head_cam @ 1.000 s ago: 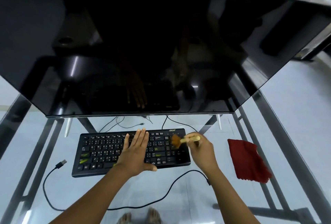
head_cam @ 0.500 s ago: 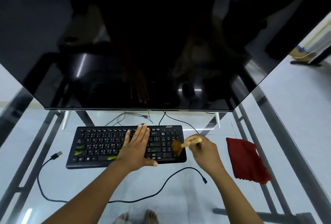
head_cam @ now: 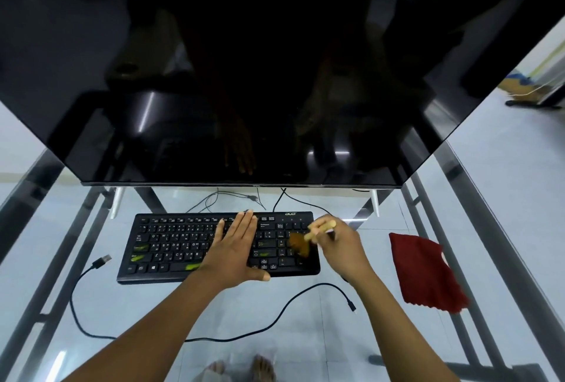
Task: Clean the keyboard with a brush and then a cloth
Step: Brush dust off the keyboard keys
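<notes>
A black keyboard [head_cam: 171, 244] lies on the glass table in front of the monitor. My left hand [head_cam: 234, 248] rests flat on its middle keys, fingers straight and together. My right hand [head_cam: 341, 244] grips a small brush [head_cam: 308, 238] by its pale wooden handle. The brown bristles touch the number pad at the keyboard's right end. A red cloth [head_cam: 425, 271] lies on the glass to the right of the keyboard, apart from both hands.
A large dark monitor [head_cam: 275, 69] hangs over the far half of the table on white feet. A loose black cable [head_cam: 275, 311] with USB plugs curls across the glass table [head_cam: 305, 351] before the keyboard. Metal frame bars run along both sides.
The brush has moved down and slightly right over the number pad. My left hand stays flat on the keys. The view has tilted a little.
</notes>
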### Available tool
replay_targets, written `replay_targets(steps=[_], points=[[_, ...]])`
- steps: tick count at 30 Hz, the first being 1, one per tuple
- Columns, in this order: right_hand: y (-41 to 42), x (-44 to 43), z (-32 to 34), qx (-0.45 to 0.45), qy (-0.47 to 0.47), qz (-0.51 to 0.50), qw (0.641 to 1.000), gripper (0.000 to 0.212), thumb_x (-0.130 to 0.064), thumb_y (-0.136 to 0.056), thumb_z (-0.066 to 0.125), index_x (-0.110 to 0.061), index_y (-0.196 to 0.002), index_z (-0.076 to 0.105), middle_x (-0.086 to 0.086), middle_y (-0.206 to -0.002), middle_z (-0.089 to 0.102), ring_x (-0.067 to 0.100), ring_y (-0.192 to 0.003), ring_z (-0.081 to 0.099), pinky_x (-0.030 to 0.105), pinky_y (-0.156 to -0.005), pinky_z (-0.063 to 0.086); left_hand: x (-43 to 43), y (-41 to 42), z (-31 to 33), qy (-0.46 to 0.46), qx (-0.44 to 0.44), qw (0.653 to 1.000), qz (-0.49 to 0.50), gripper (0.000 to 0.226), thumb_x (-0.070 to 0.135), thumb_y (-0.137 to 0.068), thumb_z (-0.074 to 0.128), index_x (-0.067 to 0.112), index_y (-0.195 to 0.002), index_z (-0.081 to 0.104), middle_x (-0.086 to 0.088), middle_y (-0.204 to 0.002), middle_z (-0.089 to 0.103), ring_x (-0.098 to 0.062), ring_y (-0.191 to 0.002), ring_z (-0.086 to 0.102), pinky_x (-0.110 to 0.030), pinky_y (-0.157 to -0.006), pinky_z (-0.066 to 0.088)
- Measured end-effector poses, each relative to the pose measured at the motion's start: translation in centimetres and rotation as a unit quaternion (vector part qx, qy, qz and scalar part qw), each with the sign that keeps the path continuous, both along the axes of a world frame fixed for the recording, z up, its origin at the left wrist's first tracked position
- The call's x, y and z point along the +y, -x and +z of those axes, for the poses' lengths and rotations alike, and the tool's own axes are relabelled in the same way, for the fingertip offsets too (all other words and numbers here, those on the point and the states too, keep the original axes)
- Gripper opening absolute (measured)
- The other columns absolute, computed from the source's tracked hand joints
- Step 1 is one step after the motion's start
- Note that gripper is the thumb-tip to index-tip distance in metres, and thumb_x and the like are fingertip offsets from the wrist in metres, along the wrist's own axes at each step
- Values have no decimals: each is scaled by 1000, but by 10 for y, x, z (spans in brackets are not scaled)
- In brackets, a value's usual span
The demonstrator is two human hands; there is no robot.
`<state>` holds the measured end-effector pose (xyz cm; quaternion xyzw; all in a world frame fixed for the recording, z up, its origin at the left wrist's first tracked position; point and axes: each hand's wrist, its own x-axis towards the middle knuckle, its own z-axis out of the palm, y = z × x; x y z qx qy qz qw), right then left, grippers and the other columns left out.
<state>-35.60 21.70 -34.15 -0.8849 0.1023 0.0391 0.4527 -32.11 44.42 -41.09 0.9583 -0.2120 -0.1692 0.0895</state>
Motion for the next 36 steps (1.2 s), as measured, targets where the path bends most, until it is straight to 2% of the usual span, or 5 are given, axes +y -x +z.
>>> replay_targets(steps=[13, 17, 20, 25, 36], points=[[-19, 18, -5, -24, -45, -9, 999, 16, -15, -95, 58, -28, -88, 64, -3, -86, 75, 13, -81, 71, 28, -79, 56, 8, -4, 6, -22, 17, 999, -16, 124, 78, -71, 55, 15, -150, -17, 2, -157, -26, -12, -142, -27, -54, -114, -16], [-25, 8, 1, -84, 15, -84, 993, 25, -11, -95, 57, -31, -82, 60, -1, -93, 66, 14, -78, 67, 12, -71, 49, 8, -5, 5, -18, 17, 1000, -13, 124, 79, -70, 54, 16, -150, -18, 3, -156, -26, -11, -141, -27, -54, -114, -17], [-17, 1, -2, -44, 15, 7, 999, 13, -15, -95, 59, -24, -87, 64, -5, -82, 74, 17, -77, 71, 28, -74, 56, 9, -4, 5, -13, 13, 1000, -13, 125, 79, -70, 54, 16, -150, -18, 4, -156, -27, -11, -141, -27, -54, -113, -18], [-1, -9, -4, -98, 44, -98, 989, 18, -8, -93, 58, -22, -83, 65, -12, -82, 70, -5, -79, 63, 4, -69, 42, 9, -5, 1, 2, 19, 1000, -6, 126, 79, -68, 56, 17, -150, -17, 6, -155, -28, -11, -141, -28, -53, -114, -17], [24, -5, -6, -1, 29, 68, 997, 10, -12, -97, 53, -15, -92, 62, -10, -82, 75, 13, -82, 69, 23, -77, 54, 10, -6, 5, -2, 9, 1000, -9, 127, 79, -66, 58, 19, -152, -12, 4, -159, -19, -9, -143, -21, -52, -116, -13]])
